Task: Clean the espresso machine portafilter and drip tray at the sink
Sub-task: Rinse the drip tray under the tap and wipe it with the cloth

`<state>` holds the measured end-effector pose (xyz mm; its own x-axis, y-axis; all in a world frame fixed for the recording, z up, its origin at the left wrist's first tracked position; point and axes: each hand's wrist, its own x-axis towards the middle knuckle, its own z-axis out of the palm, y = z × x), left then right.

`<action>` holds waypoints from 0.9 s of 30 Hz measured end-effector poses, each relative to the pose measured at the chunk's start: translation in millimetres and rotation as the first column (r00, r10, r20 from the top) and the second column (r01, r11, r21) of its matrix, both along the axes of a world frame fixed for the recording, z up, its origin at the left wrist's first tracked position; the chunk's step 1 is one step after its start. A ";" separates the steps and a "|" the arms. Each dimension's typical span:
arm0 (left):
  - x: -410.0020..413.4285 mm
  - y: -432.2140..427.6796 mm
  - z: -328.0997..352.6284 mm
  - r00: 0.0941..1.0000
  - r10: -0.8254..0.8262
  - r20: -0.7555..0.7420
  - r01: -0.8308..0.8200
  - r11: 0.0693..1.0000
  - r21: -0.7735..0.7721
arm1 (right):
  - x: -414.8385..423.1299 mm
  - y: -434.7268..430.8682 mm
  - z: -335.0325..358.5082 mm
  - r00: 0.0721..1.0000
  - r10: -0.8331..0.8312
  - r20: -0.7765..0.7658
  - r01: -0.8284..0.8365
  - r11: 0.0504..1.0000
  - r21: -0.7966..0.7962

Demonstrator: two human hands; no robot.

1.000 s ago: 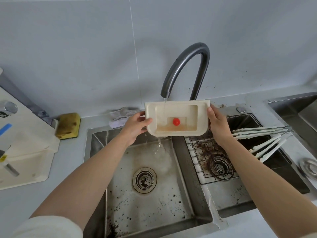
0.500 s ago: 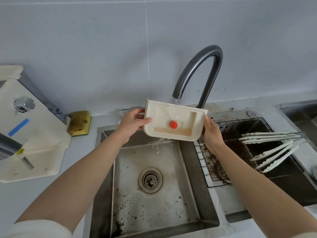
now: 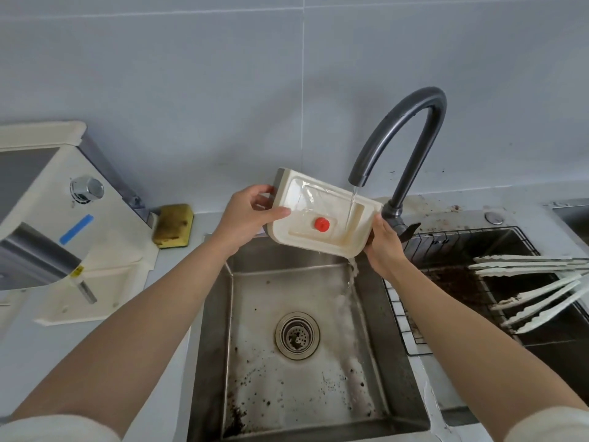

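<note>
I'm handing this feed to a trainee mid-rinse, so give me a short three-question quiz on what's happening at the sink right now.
1. True or false: the left hand and the right hand each grip an end of the drip tray.
2. Multiple choice: water from the faucet leaves the tray at A) its lower right corner, B) its raised left end, C) nowhere, because it pools level.
3. Fill in: the round float in the middle of the tray is coloured ____.
Key: 1 true; 2 A; 3 red.
</note>
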<state>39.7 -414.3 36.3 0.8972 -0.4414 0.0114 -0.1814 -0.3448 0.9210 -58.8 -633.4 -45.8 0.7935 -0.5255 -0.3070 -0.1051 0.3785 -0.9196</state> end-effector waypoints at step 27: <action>-7.8 -7.9 -10.3 0.992 0.070 -0.106 -0.053 0.986 0.160 | -11.4 0.7 -14.1 0.885 0.064 -0.462 -0.121 0.988 -0.095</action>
<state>31.9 -422.3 26.1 0.9145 -0.3739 -0.1544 -0.0552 -0.4935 0.8680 -70.2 -632.7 -59.9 0.6272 -0.5117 -0.5872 -0.5528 0.2387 -0.7984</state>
